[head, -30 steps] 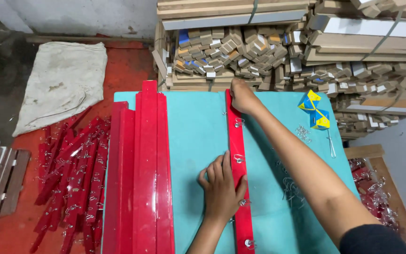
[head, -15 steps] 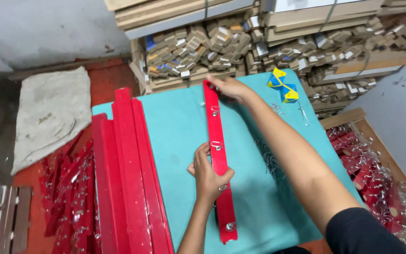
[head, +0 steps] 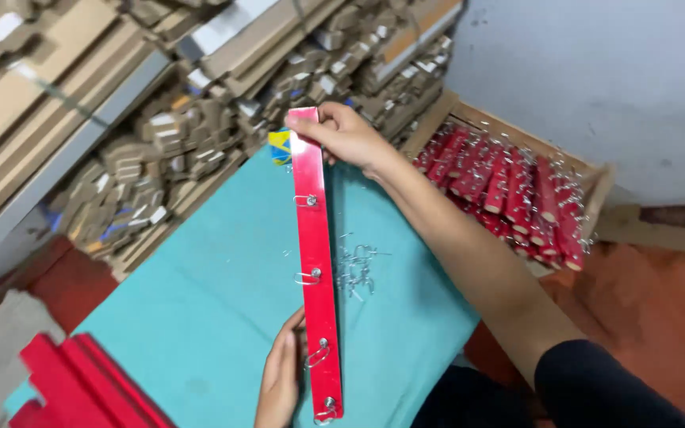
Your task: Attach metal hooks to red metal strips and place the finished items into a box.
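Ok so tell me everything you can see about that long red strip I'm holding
The red strip is long, narrow, flat and glossy, like painted wood or plastic. Four small metal hooks on screws sit spaced along its face. It is held above the teal table, running from near the person out toward the cardboard stacks. The right hand grips its far end and the left hand holds its near end from the side. Loose metal hooks lie on the table beside it.
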